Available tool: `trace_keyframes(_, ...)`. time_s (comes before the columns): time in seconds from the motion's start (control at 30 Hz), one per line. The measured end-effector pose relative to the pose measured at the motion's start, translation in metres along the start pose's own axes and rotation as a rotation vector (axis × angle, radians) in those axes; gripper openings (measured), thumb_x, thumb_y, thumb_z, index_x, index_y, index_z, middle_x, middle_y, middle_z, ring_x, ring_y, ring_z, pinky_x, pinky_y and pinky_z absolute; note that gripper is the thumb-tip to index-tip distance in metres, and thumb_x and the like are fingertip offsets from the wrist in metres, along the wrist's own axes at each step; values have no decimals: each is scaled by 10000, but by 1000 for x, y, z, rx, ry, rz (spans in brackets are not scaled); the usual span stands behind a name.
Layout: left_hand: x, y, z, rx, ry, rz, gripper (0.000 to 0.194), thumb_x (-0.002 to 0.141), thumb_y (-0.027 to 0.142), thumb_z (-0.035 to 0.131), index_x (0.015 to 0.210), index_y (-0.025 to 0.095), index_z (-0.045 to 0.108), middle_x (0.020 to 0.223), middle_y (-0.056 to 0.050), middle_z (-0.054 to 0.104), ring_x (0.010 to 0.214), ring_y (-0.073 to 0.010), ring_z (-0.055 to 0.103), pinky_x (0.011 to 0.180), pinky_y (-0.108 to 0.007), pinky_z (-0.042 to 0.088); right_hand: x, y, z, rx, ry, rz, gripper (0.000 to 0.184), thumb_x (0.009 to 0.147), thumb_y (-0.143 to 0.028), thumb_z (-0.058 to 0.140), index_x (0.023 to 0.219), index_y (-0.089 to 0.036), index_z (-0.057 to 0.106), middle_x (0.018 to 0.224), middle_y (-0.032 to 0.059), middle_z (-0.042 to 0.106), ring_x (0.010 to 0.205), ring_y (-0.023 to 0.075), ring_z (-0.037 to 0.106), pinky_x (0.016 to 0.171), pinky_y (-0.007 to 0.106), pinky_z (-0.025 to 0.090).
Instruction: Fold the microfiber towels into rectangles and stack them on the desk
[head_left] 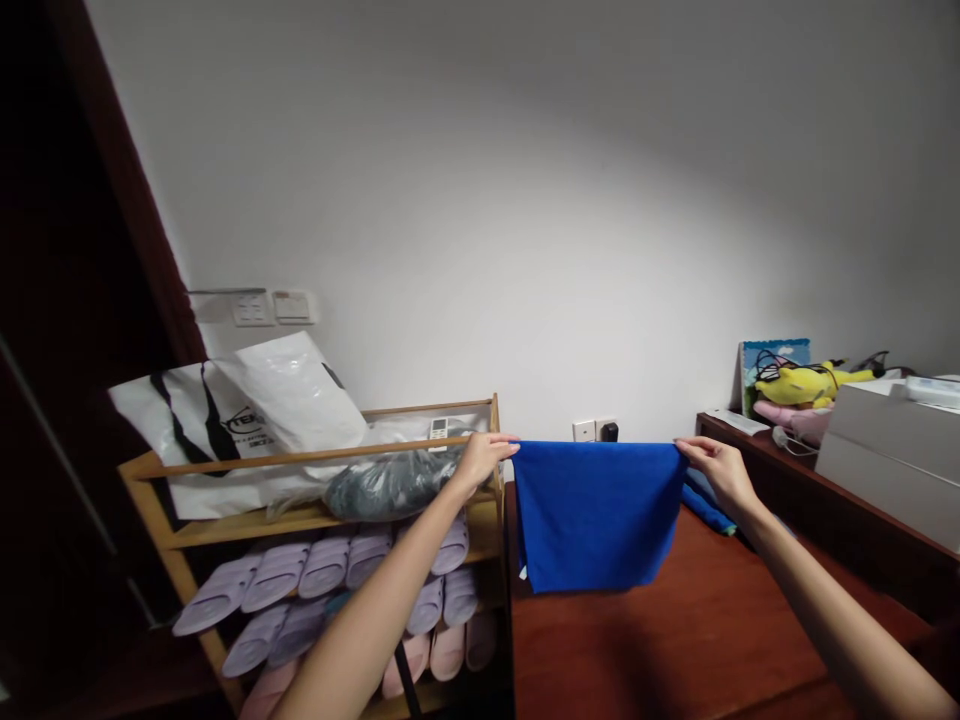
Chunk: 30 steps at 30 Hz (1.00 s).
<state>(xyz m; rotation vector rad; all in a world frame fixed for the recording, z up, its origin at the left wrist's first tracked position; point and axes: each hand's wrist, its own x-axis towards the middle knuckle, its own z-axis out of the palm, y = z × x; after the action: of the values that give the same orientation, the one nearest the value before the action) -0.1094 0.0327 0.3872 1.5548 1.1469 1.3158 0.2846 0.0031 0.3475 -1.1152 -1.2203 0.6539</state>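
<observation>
A bright blue cloth (600, 515) hangs stretched between my two hands, its top edge nearly level and its lower edge over the red-brown wooden table (592, 660). My left hand (484, 460) pinches the upper left corner between thumb and fingers. At the upper right corner, my right hand (716, 468) is closed in the same kind of pinch. A small white tag (523, 573) shows at the cloth's lower left. Behind my right hand, a folded blue cloth (706, 503) lies on the table, partly hidden.
Left of the table stands a wooden shoe rack (180, 535) with several lilac slippers (274, 575) and white bags (300, 395) on top. At right, a raised dark ledge (780, 460) bears a yellow plush toy (799, 388) and a white box (885, 460). A wall socket (585, 431) is behind.
</observation>
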Motion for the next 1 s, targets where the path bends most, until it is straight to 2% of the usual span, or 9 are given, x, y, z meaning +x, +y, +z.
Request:
trace_keyframes(0.13, 4, -4, 0, 52, 16, 20, 254, 521, 318, 814, 710, 176, 723, 654, -36, 723, 717, -224, 668, 691, -323, 527, 1, 6, -6, -36, -91, 2, 576, 607, -503, 729, 1043, -128, 686, 882, 102, 734, 803, 249, 663, 712, 357, 529)
trace_keyframes(0.3, 2, -13, 5, 92, 33, 47, 225, 535, 336, 798, 671, 174, 719, 604, -31, 707, 673, -220, 662, 659, -317, 521, -2, 8, -13, -248, -92, -12, 471, 630, -506, 697, 947, -158, 710, 873, 98, 738, 840, 280, 672, 750, 372, 521)
trace_keyframes(0.47, -2, -19, 7, 118, 39, 85, 252, 569, 358, 778, 739, 179, 728, 625, -32, 712, 665, -208, 653, 663, -317, 514, -15, -9, -11, -551, -20, -215, 298, 699, -479, 615, 833, -232, 714, 817, 45, 741, 795, 252, 675, 719, 326, 495)
trace_keyframes(0.6, -7, -18, 6, 188, 31, 137, 248, 605, 408, 744, 702, 181, 713, 633, -35, 704, 655, -209, 642, 645, -312, 501, -19, -9, -9, -690, -10, -342, 295, 767, -467, 509, 830, -237, 683, 744, 33, 723, 666, 211, 659, 639, 293, 478)
trace_keyframes(0.73, -23, -17, 3, 335, -6, 237, 205, 708, 426, 669, 712, 223, 693, 615, -12, 670, 643, -194, 610, 692, -299, 467, -19, -2, -11, -854, -48, -400, 298, 840, -420, 395, 874, -230, 623, 772, 50, 704, 693, 216, 656, 632, 302, 462)
trace_keyframes(0.83, -40, -16, -1, 454, -34, 322, 163, 757, 416, 643, 790, 261, 684, 701, -22, 666, 741, -208, 587, 799, -308, 417, -21, -1, -15, -986, -36, -405, 293, 863, -402, 353, 915, -232, 586, 865, 68, 694, 770, 238, 653, 637, 325, 461)
trace_keyframes(0.9, -50, -14, -3, 506, -50, 358, 162, 778, 422, 626, 797, 267, 670, 749, -35, 655, 788, -222, 570, 835, -318, 388, -24, -1, -20, -995, -39, -423, 289, 870, -400, 345, 928, -228, 569, 911, 78, 683, 807, 237, 647, 666, 332, 472)
trace_keyframes(1.0, -62, -7, -6, 616, -91, 409, 193, 830, 432, 565, 776, 265, 645, 697, -30, 609, 749, -219, 551, 841, -327, 368, -31, 1, -29, -934, -51, -471, 284, 878, -414, 348, 944, -228, 552, 951, 81, 667, 857, 221, 640, 739, 331, 483)
